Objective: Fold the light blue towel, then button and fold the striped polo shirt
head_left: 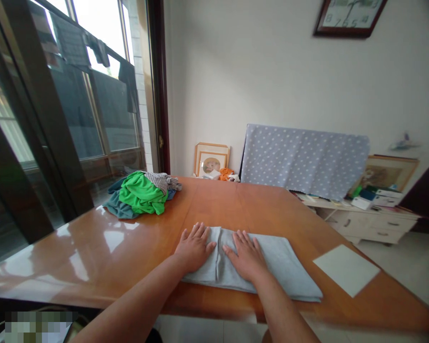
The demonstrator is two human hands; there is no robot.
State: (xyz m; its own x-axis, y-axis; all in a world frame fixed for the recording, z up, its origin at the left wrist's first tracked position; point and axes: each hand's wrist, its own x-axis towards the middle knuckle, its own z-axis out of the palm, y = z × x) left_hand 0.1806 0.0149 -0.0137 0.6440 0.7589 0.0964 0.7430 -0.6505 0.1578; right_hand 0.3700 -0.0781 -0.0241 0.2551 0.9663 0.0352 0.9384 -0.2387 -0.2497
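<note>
A light grey-blue folded cloth [284, 267], perhaps a garment, lies flat near the front edge of the wooden table [207, 202]. Its left part is folded over, with a crease or edge running between my hands. My left hand [195, 247] rests flat on the left part, fingers spread. On the cloth just right of the crease lies my right hand [246, 255], palm down with its fingers apart. Neither hand grips anything.
A crumpled pile of clothes [143, 193], green, teal and striped, sits at the table's back left. A pale square sheet [347, 270] lies at the right. Beyond the table stand a dotted cloth cover [303, 159] and a white cabinet [375, 226].
</note>
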